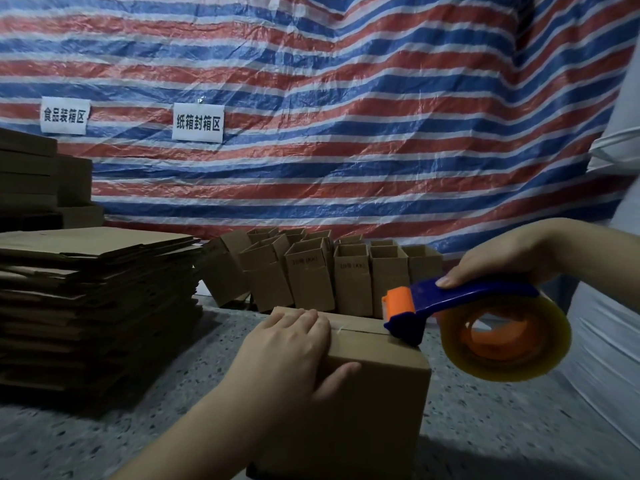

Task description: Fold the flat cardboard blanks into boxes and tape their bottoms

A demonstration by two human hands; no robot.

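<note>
I'm watching the box (374, 386) sitting bottom-up on the speckled floor (502, 438), flaps closed, seam facing up so tape can run along it. The left hand (291, 344) is lying on top with fingers nearly flat over the far flap and the thumb hooked down the near side, pinning the flaps shut, I'd say, and keeping the box from sliding under the pull. The right hand (498, 258) is wrapping the blue handle of the tape dispenser (460, 317), and the dispenser's orange head is touching the seam at the right end. Tape is looking already laid along the seam, so I'm reading this as the cut-off point. Flat blanks (97, 292) are stacked left within reach; the finished boxes (325, 271) are standing behind, out of the way.
</note>
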